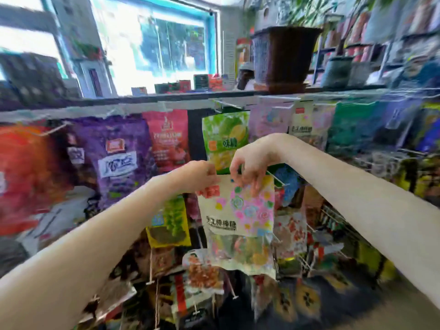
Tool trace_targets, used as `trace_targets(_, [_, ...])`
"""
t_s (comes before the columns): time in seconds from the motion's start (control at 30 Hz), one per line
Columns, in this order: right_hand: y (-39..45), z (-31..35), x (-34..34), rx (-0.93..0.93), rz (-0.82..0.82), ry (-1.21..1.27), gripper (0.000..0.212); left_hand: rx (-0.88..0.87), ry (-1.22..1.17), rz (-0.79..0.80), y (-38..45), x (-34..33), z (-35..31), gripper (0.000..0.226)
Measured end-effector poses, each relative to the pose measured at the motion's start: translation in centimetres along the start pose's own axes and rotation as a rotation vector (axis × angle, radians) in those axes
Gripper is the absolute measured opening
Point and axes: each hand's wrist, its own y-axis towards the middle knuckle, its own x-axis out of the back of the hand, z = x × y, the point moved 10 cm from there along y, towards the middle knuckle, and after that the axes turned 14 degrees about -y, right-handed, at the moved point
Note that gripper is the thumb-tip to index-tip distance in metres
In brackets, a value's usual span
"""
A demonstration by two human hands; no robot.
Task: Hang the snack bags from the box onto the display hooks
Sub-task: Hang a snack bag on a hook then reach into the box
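Hands meet at the top edge of a candy bag (238,210) in the head view, held up in front of a rack crowded with hanging snacks. The left hand (200,175) pinches the bag's upper left corner with curled fingers. The right hand (250,163) comes from above, wrist bent, its fingertips gripping the top edge near the middle. The bag is white and pink with flower shapes, clear at the bottom where coloured sweets show, and it hangs slightly tilted. A wire hook (276,178) juts out just right of the right hand; whether the bag is on any hook cannot be told. Directly behind the hands hangs a green bag (225,139), with a red bag (166,136) and a purple bag (116,158) to its left. Above the rack a brown pot (290,55) stands on a shelf. Most of the picture is blurred.
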Motion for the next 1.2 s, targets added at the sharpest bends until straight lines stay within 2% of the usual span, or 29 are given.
trace_targets(0.1, [-0.7, -0.2, 1.6, -0.038, -0.075, -0.047, 0.026, -0.047, 0.043, -0.027, -0.5, 1.9, -1.4, 0.020])
trace_targets(0.23, [-1.7, -1.2, 3.9, -0.072, -0.240, -0.017, 0.027, -0.133, 0.182, -0.182, -0.4, 4.3, -2.8, 0.015])
trace_targets(0.37, [-2.0, -3.8, 3.6, -0.062, -0.247, 0.014, 0.017, -0.159, 0.236, -0.184, 1.3, 3.0, -4.6, 0.017])
trace_targets(0.43, [-2.7, -6.7, 4.2, -0.076, -0.290, 0.052, 0.014, -0.208, 0.279, -0.193, 3.0, 2.2, -6.8, 0.016])
trace_targets(0.6, [-5.7, -16.9, 8.6, -0.216, -0.576, -0.083, 0.041, -0.314, 0.285, -0.248, 8.8, -0.1, -14.1, 0.017])
trace_targets(0.73, [-8.6, -27.0, 11.0, -0.307, -0.715, -0.084, 0.047, -0.349, 0.182, -0.302, 15.0, -3.8, -20.3, 0.021])
trace_targets(0.87, [-10.9, -35.7, 14.6, -0.338, -0.770, -0.127, 0.044, -0.287, 0.048, -0.368, 21.9, -6.5, -25.4, 0.021])
trace_targets(0.97, [-11.0, -40.2, 18.5, -0.289, -0.826, -0.136, 0.042, -0.244, 0.001, -0.466, 26.2, -6.4, -27.7, 0.021])
trace_targets(1.07, [-9.3, -42.9, 21.4, -0.220, -0.855, -0.124, 0.042, -0.184, -0.051, -0.569, 28.8, -4.7, -27.6, 0.021])
trace_targets(1.2, [-7.3, -45.1, 22.8, -0.189, -0.916, -0.131, 0.040, -0.123, -0.057, -0.570, 31.2, -4.2, -27.6, 0.019])
